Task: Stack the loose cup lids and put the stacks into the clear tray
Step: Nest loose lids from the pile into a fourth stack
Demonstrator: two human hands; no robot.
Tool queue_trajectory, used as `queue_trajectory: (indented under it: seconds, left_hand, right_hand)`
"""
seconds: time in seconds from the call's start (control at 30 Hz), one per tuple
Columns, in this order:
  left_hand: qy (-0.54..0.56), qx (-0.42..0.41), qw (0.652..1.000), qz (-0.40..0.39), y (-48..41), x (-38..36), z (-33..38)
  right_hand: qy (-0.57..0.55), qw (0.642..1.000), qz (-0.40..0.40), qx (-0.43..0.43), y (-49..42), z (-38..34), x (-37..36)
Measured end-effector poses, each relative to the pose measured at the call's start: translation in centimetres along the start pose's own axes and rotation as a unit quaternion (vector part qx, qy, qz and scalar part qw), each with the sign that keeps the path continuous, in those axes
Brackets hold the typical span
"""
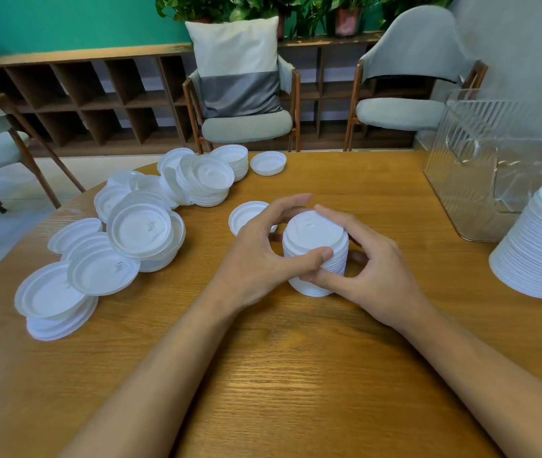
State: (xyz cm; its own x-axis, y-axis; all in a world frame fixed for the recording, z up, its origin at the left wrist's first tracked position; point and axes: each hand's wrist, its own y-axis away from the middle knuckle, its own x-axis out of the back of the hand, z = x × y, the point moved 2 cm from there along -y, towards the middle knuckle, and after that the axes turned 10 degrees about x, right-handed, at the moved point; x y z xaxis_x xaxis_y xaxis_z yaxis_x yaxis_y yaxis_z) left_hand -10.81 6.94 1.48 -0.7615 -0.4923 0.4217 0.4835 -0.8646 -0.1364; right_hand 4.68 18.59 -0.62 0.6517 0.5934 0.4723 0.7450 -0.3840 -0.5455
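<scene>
A short stack of white cup lids (314,236) stands on the wooden table (279,375) in the middle. My left hand (263,259) grips its left side, thumb across the front. My right hand (365,269) grips its right side, fingers curled round the back and base. Loose white lids (137,229) lie scattered and overlapping across the left of the table. One single lid (246,216) lies just behind my left hand. The clear ribbed tray (481,166) stands at the far right. A tall stack of lids (540,249) stands in front of the tray, at the right edge.
Another single lid (268,162) and a low stack (233,160) sit near the table's far edge. Chairs (246,104) and a wooden shelf unit stand beyond the table. Bare wood lies between my forearms.
</scene>
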Motion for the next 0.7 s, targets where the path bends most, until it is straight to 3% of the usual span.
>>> queue_trajectory:
  seconds: [0.1, 0.2, 0.3, 0.43, 0.7]
  left_hand:
    - [0.003, -0.01, 1.0, 0.005, 0.0, 0.5, 0.1]
    - [-0.026, -0.02, 0.994, 0.102, -0.3, 1.6, -0.5]
    - [-0.145, -0.019, 0.97, 0.193, -0.9, 2.7, -1.8]
    - [-0.295, -0.001, 0.943, 0.157, -1.5, 3.1, -3.3]
    - [-0.319, -0.023, 0.936, 0.146, -2.0, 2.9, -3.5]
  right_hand:
    - [0.003, 1.0, 0.003, 0.0, 0.1, 0.1, 0.1]
    - [0.012, 1.0, 0.006, -0.008, 0.1, 0.2, 0.1]
    - [0.031, 0.999, 0.017, -0.012, 0.1, 0.2, 0.2]
    - [0.042, 0.999, 0.02, -0.019, 0.1, 0.3, 0.4]
    - [0.053, 0.998, 0.019, -0.02, 0.1, 0.4, 0.4]
